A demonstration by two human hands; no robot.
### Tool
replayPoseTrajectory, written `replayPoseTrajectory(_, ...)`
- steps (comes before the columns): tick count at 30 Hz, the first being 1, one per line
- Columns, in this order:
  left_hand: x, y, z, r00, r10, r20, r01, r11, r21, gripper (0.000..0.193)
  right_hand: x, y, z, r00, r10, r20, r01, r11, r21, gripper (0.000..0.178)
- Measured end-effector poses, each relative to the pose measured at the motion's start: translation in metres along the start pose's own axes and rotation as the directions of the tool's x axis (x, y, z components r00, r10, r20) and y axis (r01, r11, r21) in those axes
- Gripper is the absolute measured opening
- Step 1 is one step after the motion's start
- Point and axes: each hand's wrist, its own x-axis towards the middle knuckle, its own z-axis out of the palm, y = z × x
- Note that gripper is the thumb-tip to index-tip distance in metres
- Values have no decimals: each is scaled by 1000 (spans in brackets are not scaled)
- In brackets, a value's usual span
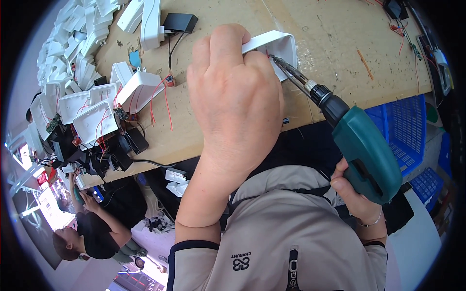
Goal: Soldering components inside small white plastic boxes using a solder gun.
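Observation:
My left hand (238,97) is closed on a white plastic housing (287,46) and tilts it above the cardboard-covered table (330,43). Its fingers wrap over the housing's near left side and hide part of it. In my right hand (357,196) is a green soldering gun (366,150) with a black collar. The gun's thin dark tip (289,68) reaches into the open side of the housing, close to my left fingers. Whether the tip touches anything inside, I cannot tell.
White plastic shells (80,46) are heaped at the far left. Nearer lie wired white housings (94,123) and black adapters (133,140). A black box (179,22) with a cable stands at the back. Blue baskets (407,128) are at the right; another person (99,228) works at lower left.

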Motion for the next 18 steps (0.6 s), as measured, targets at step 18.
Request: replayPoseTrajectory(18, 0, 0, -1, 1000, 18, -8, -17, 999, 37, 6, -19, 5, 0, 994, 73, -79, -56, 978, 203, 60)
